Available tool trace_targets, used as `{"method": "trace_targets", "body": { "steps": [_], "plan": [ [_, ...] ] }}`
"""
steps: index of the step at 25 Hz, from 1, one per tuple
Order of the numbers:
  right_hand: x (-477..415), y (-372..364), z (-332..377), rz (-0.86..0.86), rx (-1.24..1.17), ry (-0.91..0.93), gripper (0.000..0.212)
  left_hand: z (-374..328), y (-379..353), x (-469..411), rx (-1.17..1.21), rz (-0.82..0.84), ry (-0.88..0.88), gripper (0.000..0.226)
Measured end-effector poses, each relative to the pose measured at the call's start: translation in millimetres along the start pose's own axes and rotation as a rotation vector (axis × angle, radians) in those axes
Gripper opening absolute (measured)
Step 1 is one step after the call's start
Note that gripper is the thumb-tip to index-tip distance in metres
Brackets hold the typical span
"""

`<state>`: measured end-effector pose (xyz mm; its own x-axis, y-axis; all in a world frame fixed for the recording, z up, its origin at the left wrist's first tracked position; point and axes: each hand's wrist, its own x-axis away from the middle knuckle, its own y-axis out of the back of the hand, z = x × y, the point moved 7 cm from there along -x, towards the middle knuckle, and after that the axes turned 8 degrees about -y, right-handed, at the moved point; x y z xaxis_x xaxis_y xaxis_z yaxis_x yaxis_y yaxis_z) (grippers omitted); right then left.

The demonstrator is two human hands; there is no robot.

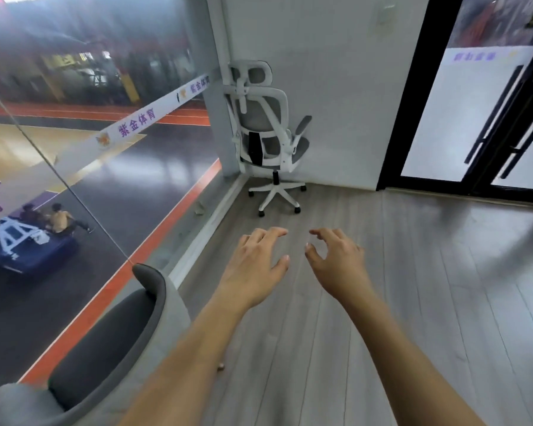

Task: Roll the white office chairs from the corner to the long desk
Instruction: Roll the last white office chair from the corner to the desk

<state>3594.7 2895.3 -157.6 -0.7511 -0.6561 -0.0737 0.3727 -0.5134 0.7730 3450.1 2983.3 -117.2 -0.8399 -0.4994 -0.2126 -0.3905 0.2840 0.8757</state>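
Head view puts one white office chair (266,133) at your 12 o'clock, tucked into the corner where the glass wall (74,167) meets the white wall (336,87). You see it from behind and a little to one side: white frame, grey mesh back and headrest, one armrest tipped up on its 3 o'clock side, and a white five-star base on black casters standing on the grey plank floor (428,302).

Your left hand (256,262) and right hand (336,259) reach forward side by side at 6 o'clock from the chair, well apart from it. Both are released, with loosely curved fingers that grasp nothing, and the thumbs point toward each other across a small gap.

At your 7 o'clock, a grey upholstered armchair (105,348) sits just beside the glass. A white banner strip (136,124) with purple characters runs across the glass at 10 o'clock, and a sports court shows below it. A black-framed glass door (474,118) stands at 2 o'clock.
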Motion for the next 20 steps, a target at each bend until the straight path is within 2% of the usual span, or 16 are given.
{"method": "trace_targets", "body": {
  "steps": [7, 15, 20],
  "plan": [
    [-235, -59, 56, 0.06, -0.003, 0.102, 0.037, 134, 20, -199, -0.022, -0.098, 0.075, 0.039],
    [-501, -139, 116, 0.057, 0.022, 0.033, 0.035, 304, 49, -446, -0.019, -0.124, 0.024, 0.034],
    [-639, -174, 147, 0.037, -0.008, 0.022, 0.034, 375, 68, -578, -0.027, -0.123, -0.007, 0.036]
  ]
}}
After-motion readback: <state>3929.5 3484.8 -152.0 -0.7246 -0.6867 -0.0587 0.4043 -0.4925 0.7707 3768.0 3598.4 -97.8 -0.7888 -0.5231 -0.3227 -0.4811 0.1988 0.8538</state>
